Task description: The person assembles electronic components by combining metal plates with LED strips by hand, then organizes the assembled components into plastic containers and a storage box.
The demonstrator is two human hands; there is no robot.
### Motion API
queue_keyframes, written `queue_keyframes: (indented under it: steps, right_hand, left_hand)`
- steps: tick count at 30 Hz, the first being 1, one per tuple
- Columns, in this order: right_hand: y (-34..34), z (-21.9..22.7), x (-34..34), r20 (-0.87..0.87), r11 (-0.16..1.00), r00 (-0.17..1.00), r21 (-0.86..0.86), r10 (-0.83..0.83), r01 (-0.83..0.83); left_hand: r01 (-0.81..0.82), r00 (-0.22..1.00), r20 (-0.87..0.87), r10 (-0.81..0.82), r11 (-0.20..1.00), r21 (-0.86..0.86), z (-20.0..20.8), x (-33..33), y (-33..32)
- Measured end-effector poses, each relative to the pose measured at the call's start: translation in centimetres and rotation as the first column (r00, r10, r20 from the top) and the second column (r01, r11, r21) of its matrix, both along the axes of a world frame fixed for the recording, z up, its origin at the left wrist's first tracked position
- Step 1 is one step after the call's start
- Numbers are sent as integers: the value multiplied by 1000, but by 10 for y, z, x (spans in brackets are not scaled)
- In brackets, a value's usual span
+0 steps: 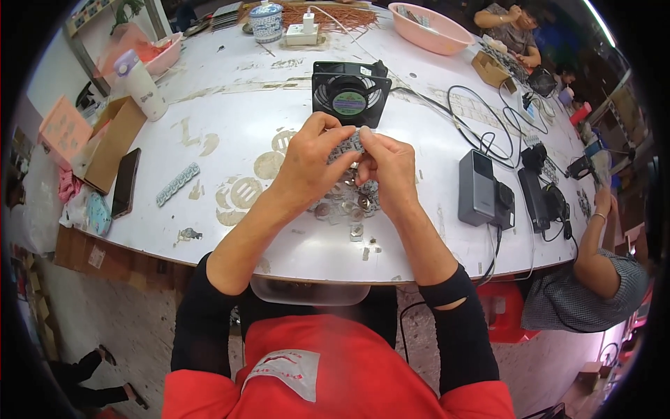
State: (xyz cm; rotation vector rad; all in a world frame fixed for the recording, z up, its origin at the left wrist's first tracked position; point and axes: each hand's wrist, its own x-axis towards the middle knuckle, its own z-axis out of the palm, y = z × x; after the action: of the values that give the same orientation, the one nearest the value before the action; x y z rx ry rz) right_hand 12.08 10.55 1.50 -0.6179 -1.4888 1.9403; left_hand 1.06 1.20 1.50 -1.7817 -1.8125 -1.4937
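Observation:
Both hands meet above the white table, just in front of a black square fan (351, 94). My left hand (311, 153) is closed around a grey, patterned strip (346, 145), its thumb and fingers on the near part. My right hand (391, 164) pinches the strip's right end between thumb and fingers. Below my hands lies a loose group of small clear and brownish shiny pieces (338, 209), partly hidden by my fingers. A similar grey-green patterned strip (178, 184) lies flat to the left.
A phone (126, 183), a cardboard box (115, 143) and a bottle (143, 87) stand left. At right are a grey power bank (476, 188), black adapters (534, 199) and looping cables. A pink basin (431, 29) is at the back. Other people sit along the right side.

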Motion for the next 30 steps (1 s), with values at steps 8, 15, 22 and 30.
queue_keyframes:
  steps: [8,15,22,30]
  right_hand:
    - [0,-3,0,-7,963,997,258,-78,77]
    - [8,-7,-2,-36,998,998,48,49,-47]
    - [9,-11,-6,-7,975,998,-210,66,-66]
    - [7,-16,-7,9,996,999,84,31,-32]
  left_hand:
    - [38,999,12,-38,999,-38,3,-6,-5]
    - [437,672,734,-98,852,-287,13,-9,-13]
    - [197,885,465,-11,915,-353,1,-8,-8]
    - [-67,994,64,84,970,-234,-9,-2,-7]
